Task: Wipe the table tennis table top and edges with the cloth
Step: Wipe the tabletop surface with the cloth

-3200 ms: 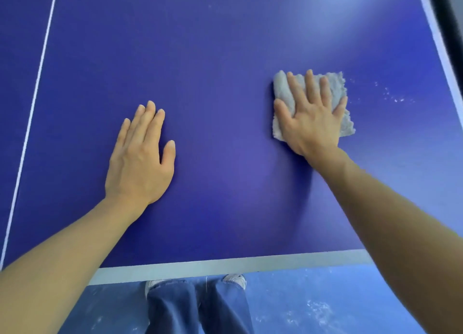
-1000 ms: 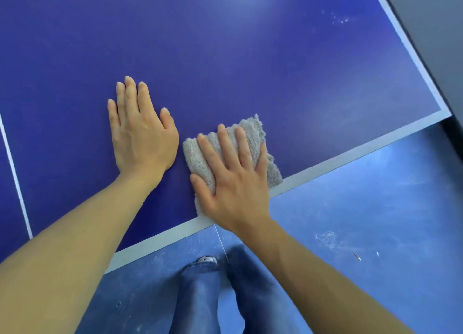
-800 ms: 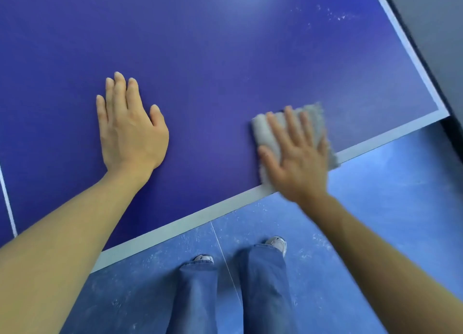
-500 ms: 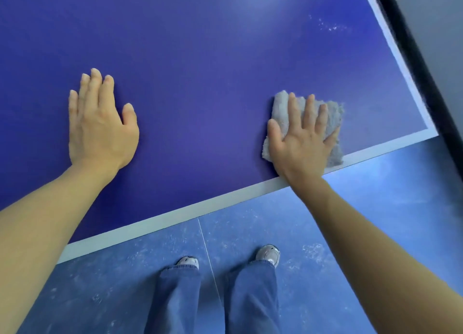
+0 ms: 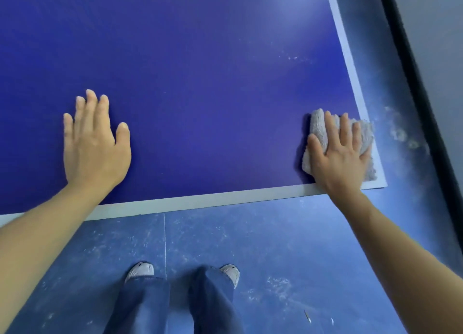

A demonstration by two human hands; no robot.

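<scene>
**1. Position.** The cloth lay flat on the bench, directly at the near right corner. Its outer margin overlapped the white border stripe where the stripe ran away from that corner. Its near margin reached the stripe just left of the corner.

**2. Hands.** The right hand lay palm down on top of the cloth. Its fingers were straight and spread, pressing rather than gripping. The left hand lay flat on bare bench well to the left of the corner. Its fingers were straight, it held nothing, and it was well apart from the cloth.

**3. Handling.**
- The cloth appeared to be grey looped towelling bunched into a thick pad.
- It was judged light, soft and limp, with no stiffness of its own and nothing fragile about it.
- A pad of this kind would probably bunch or roll under if pushed from 1 margin only. A flat palm over its centre was judged the correct hold for the top surface.
- The bench surface looked smooth, so the pad should slide with moderate pressure.
- For the edges at the corner, the suitable hold was judged to be a pinch, with the thumb under the rim and 4 fingers above, so that the pad wrapped over the edge.

**4. Remaining work.** Pale specks lay on the bench beyond the corner, close to the right-hand stripe, and were judged not yet wiped. The floor below the corner showed dusty marks.
</scene>
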